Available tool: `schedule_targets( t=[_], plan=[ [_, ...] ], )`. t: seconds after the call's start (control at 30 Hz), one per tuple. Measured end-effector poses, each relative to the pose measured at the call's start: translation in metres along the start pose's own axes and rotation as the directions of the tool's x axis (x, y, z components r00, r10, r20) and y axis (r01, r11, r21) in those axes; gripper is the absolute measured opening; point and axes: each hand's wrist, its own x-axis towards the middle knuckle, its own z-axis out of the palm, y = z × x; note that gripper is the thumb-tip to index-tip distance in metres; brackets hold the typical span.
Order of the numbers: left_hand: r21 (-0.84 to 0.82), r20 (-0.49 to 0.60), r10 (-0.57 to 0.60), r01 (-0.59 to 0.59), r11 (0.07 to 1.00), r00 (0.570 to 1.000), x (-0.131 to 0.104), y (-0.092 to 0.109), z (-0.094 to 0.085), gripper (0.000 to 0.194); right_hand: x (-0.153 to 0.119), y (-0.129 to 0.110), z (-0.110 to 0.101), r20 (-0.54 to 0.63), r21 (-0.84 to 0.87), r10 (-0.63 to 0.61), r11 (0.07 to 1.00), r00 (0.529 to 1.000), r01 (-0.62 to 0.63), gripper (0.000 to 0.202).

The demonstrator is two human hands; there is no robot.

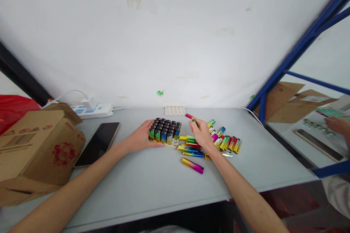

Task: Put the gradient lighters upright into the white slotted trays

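Observation:
A white tray (175, 143) stands on the table, filled with several upright lighters (164, 131) with black tops and shiny coloured bodies. My left hand (140, 138) wraps its left side, thumb along the front edge and fingers at the back. Some slots at its front right corner hold no lighter. Just right of it, my right hand (201, 133) is closed on a lighter (188, 116) whose red end pokes out past the fingers; a dark tip also shows at the thumb. Loose lighters (224, 142) lie below and around that hand, with a yellow and magenta lighter (193, 165) nearest me.
Another white slotted tray (175, 110) lies by the wall. On the left are a phone (98, 143), a cardboard box (41, 149) and a power strip (101, 110). Beyond the blue frame (292, 52) at right, another person's hand (337, 125) is over small items.

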Motion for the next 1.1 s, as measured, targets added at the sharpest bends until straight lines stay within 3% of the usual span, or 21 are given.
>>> schedule_targets(
  t=[0.27, 0.67, 0.8, 0.87, 1.0, 1.1],
  plan=[
    [0.000, 0.007, 0.000, 0.000, 1.000, 1.000, 0.000, 0.002, -0.001, 0.090, -0.001, -0.006, -0.002, 0.063, 0.011, -0.057, 0.998, 0.996, 0.056, 0.049],
    [-0.015, 0.011, -0.006, 0.006, 1.000, 1.000, -0.001, 0.003, -0.001, 0.094, -0.002, 0.000, 0.000, 0.032, -0.053, -0.068, 0.996, 0.997, 0.069, 0.044],
    [-0.018, 0.005, -0.028, 0.029, 0.999, 1.000, -0.001, 0.002, -0.001, 0.099, -0.004, -0.010, -0.007, 0.125, 0.012, -0.069, 0.998, 0.990, 0.068, 0.036],
    [-0.015, 0.000, -0.021, 0.021, 1.000, 1.000, -0.001, 0.003, -0.001, 0.098, -0.005, -0.015, -0.013, 0.200, 0.020, -0.120, 0.993, 0.972, 0.118, 0.036],
    [-0.006, 0.009, -0.008, 0.008, 1.000, 1.000, -0.001, 0.004, -0.001, 0.096, -0.007, -0.025, -0.023, 0.243, -0.096, -0.318, 0.932, 0.916, 0.349, 0.036],
    [-0.020, -0.001, -0.013, 0.013, 1.000, 1.000, -0.002, 0.004, 0.000, 0.098, -0.009, -0.026, -0.025, 0.321, -0.162, -0.322, 0.908, 0.891, 0.386, 0.044]
  ],
)
